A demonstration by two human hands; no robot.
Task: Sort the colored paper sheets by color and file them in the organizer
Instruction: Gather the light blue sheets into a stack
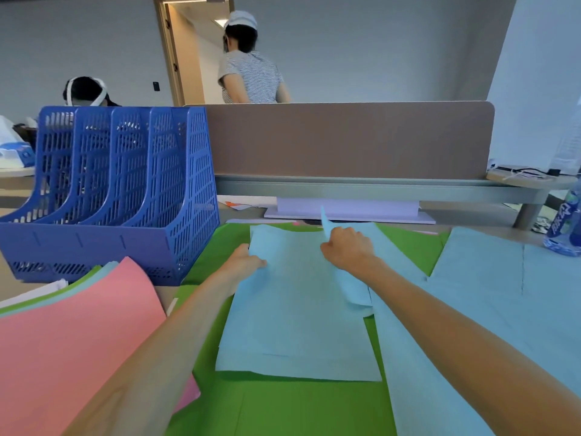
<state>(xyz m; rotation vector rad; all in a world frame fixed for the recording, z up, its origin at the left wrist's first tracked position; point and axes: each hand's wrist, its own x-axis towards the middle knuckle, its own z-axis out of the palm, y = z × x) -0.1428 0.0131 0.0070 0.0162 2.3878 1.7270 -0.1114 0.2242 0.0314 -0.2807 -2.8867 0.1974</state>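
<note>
From our seat the organizer stands at ten o'clock, with a stack of sheets before it at eight. Dead ahead the centre sheet lies on a bottom layer; more sheets overlap that layer at three. Our left hand grips the centre sheet's nine o'clock edge; our right hand pinches a lifted sheet at one. The partition runs behind at twelve, and a bottle stands at two.

I saw soft, even indoor light, faint shadows, wide-angle bending at the edges, and slight blur throughout.
</note>
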